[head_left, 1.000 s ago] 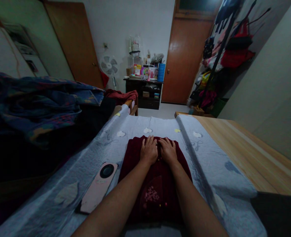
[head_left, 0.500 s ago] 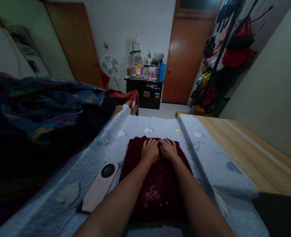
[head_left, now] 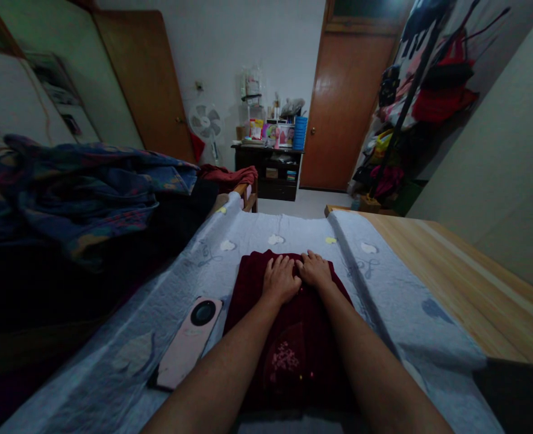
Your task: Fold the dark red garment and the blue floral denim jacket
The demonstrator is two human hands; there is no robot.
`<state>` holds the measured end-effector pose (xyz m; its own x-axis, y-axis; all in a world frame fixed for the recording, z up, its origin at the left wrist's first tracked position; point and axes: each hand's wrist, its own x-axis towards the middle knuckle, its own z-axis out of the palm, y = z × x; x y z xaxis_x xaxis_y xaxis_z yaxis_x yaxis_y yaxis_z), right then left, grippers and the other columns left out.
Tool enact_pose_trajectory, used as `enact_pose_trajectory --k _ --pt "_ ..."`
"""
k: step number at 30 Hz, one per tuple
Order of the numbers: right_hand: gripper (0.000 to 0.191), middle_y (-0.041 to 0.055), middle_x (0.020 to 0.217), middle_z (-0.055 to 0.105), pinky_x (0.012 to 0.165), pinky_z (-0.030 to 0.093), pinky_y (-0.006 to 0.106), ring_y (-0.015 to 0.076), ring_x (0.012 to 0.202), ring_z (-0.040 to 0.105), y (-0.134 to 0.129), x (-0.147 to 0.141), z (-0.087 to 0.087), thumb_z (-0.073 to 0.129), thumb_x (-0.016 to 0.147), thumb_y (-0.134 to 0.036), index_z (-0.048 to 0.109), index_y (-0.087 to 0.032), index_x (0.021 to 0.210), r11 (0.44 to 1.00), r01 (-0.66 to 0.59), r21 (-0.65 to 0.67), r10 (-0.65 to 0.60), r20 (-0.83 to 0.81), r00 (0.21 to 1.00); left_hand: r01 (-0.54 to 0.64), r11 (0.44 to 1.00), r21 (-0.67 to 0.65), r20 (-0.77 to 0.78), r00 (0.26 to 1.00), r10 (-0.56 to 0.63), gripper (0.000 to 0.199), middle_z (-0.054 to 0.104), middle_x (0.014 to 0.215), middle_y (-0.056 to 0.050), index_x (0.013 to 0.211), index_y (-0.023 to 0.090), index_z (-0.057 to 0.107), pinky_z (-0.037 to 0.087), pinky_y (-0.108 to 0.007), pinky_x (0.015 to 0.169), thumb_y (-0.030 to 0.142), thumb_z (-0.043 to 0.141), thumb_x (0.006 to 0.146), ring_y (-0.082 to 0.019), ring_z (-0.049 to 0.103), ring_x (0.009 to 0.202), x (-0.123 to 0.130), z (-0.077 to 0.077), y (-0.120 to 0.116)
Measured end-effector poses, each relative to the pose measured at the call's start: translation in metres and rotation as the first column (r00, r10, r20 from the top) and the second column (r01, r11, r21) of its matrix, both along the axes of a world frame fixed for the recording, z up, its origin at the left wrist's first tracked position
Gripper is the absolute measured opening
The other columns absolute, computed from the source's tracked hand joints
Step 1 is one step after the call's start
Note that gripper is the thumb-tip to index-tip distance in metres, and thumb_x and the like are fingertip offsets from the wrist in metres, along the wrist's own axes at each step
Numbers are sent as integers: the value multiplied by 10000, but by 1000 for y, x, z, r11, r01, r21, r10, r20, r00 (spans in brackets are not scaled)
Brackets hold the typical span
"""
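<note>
A folded dark red garment (head_left: 309, 337), its outline a soft-cornered block, lies on a pale blue, rumpled sheet (head_left: 374, 271), a pink blossom motif (head_left: 285, 357) toward its near end. Just left of it rests a slim pink phone (head_left: 187, 349) with a round black camera disc. The left hand (head_left: 282, 278) and right hand (head_left: 315, 269) lie palm-down near the garment's far edge, fingers loosely spread. Beyond stand a round-headed fan (head_left: 206, 122), a black cabinet (head_left: 266, 188) and a smooth wooden door (head_left: 338, 114).

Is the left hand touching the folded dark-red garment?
Touching: the head view shows the left hand resting palm down on the folded dark-red garment, with no gap visible.
</note>
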<state>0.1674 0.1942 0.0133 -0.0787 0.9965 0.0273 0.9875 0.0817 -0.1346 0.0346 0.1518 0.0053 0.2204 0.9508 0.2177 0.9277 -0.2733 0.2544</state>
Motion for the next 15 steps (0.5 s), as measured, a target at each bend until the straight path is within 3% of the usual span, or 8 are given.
enact_pose_trajectory --k 5,15 --pt "501 165 1305 570 938 394 436 306 1165 550 10 5 2 321 980 -505 546 -200 1306 999 43 -19 -43 4 999 3 1000 0 5 1000 -3 559 456 1494 -60 1404 191 475 162 -446 1200 369 430 876 -233 316 1422 -1 -2 1" --pt "440 180 1224 625 895 410 441 307 1133 586 32 17 -2 302 992 -439 564 -191 1245 993 66 -94 -67 -10 998 5 1000 -19 7 1000 -5 581 444 1503 -58 1405 187 475 154 -458 1204 372 447 856 -246 304 1426 -1 -1 2"
